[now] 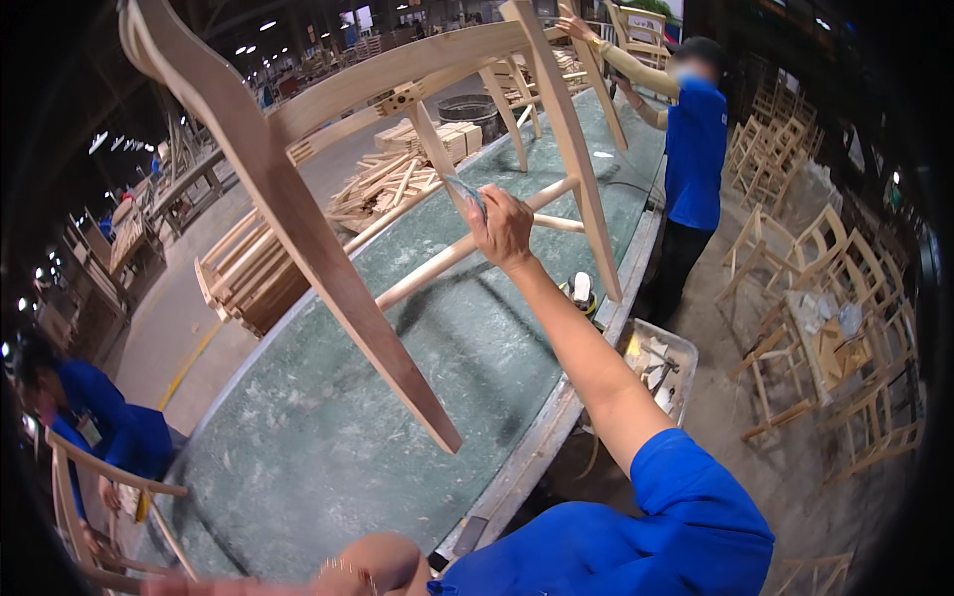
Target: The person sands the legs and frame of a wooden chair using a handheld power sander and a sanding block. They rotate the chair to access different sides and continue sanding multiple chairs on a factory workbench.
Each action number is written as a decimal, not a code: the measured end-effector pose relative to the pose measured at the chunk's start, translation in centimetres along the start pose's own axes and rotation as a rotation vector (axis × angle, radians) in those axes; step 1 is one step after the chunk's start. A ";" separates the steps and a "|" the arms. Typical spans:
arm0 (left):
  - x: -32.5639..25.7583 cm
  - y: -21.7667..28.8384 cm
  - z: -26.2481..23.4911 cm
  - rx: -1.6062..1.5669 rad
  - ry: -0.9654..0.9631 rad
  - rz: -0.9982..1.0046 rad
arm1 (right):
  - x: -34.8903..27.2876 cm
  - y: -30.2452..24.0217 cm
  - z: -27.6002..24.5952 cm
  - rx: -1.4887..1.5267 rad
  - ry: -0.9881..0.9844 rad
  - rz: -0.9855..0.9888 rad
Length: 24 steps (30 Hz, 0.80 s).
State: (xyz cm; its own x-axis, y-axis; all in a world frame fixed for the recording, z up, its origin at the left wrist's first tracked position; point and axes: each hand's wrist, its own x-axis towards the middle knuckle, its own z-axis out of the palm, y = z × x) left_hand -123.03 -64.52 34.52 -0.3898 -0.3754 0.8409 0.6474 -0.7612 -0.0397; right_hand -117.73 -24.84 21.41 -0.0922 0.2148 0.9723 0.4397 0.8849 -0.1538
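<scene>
An unfinished wooden chair frame (348, 263) stands tilted on the green-topped workbench (328, 437) in front of me. My right hand (505, 226) reaches in among its legs, fingers closed on a thin light-blue sheet (465, 189). Whether the sheet is cloth or paper I cannot make out. The hand is at the round stretcher (427, 270), and the sheet lies close to a slanting leg behind it. Low at the bottom left edge, my left hand (214, 587) is smeared by motion and partly cut off, near another chair frame; its fingers cannot be read.
A co-worker in blue (694, 149) handles a chair at the bench's far end. Another person (104, 422) works at left beside a curved chair frame (119, 467). A tray of tools (661, 368) hangs by the right edge. Stacked wood (263, 268) and several chairs (795, 238) flank the bench.
</scene>
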 end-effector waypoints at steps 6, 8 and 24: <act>-10.3 -18.4 1.7 0.650 -0.372 -0.469 | -0.2 3.1 -1.1 -0.020 0.017 -0.018; -13.9 -22.7 0.7 0.630 -0.352 -0.594 | 0.2 2.3 -0.7 0.012 0.035 -0.002; -12.2 -31.2 0.2 0.570 -0.345 -0.951 | -1.0 8.5 1.7 -0.083 0.234 0.167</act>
State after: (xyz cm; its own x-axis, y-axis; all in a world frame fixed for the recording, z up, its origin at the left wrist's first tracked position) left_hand -138.36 -36.06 25.62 -0.7346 0.4512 0.5067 0.4243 -0.2772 0.8620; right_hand -115.44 -16.79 18.85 0.1918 0.2447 0.9504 0.5042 0.8063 -0.3093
